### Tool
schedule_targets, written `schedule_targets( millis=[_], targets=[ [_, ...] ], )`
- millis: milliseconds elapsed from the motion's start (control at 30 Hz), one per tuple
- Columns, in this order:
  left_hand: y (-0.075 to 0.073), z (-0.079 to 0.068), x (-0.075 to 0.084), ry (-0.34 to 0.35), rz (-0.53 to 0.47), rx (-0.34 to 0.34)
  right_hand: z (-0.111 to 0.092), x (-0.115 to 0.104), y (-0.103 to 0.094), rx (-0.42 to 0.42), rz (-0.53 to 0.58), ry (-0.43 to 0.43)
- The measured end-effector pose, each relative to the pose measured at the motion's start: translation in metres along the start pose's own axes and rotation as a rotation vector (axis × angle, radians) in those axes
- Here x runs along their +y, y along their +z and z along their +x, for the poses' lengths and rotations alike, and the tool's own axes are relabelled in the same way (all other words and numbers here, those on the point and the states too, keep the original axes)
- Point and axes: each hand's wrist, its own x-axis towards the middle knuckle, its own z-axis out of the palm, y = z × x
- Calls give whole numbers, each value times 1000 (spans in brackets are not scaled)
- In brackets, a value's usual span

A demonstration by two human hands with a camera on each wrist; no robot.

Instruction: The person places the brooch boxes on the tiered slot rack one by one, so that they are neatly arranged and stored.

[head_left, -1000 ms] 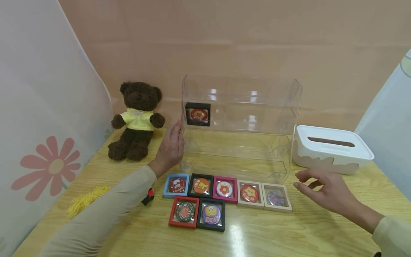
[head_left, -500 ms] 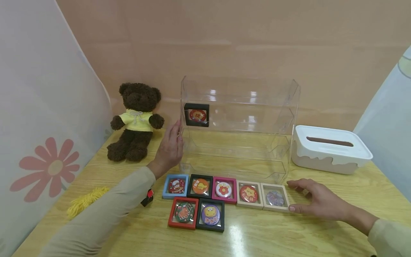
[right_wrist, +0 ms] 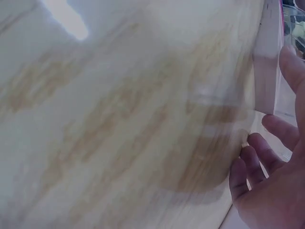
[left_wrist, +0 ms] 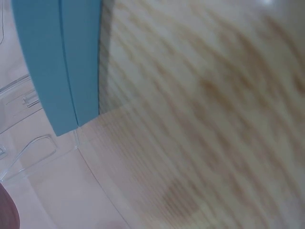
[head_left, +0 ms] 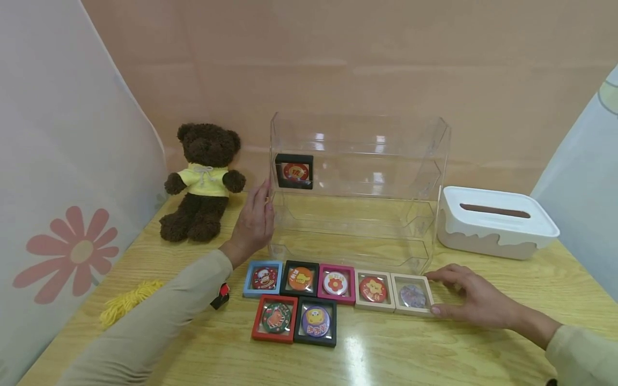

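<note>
Presently, the right hand (head_left: 475, 297), grip wide, meets the rightmost beige badge frame (head_left: 413, 295), lower right; the left hand (head_left: 252, 222), fingers extended, braces the clear rack (head_left: 357, 198), centre.

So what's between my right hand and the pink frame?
In the head view, a beige frame with a red badge, beside the pink frame, then a second beige frame with a purplish badge, by your right hand.
</note>
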Motion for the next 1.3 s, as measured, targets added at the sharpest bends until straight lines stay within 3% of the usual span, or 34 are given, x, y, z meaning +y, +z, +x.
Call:
schedule_targets(
  millis=[133,467,767,1033,1300],
  targets=[
    [-1,-1,-1,-2,6,3,2,0,3,21,8,-7],
    [0,0,-2,3,8,-3,4,-3,1,26,162,72],
    [-1,-1,-1,-5,11,0,5,-3,1,80,240,66],
    [0,-1,-1,10,10,14,7,-7,2,102,385,113],
    [0,-2,-1,12,12,13,7,-7,1,156,385,116]
  ],
)
